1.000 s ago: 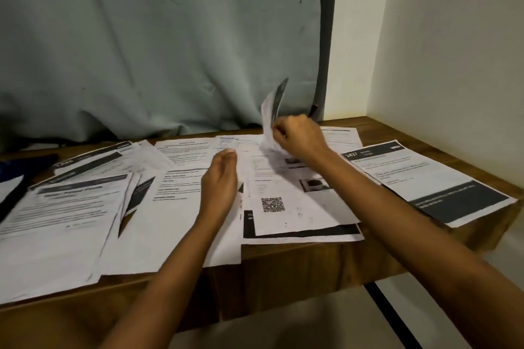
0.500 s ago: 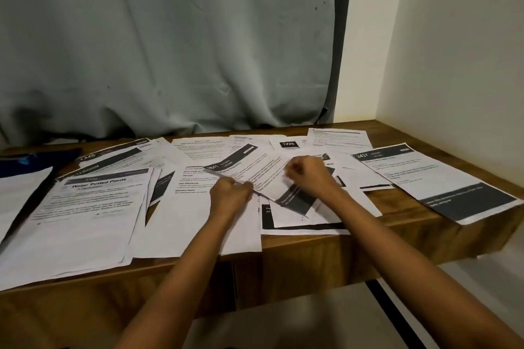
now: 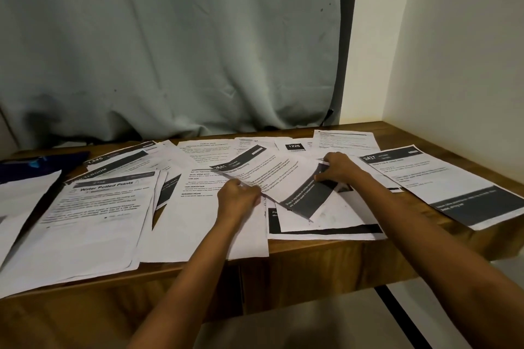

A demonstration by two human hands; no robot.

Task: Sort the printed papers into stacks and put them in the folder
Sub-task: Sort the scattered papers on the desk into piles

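Reckoning the sorting barely begun, I see the blue folder and loose unfiled papers lying left of my left grip, which pinches one dark-banded sheet, my right grip clamped on its far edge.

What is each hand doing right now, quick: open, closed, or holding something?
Left hand: pinching the left edge of the tilted sheet.
Right hand: gripping the same sheet's right edge.
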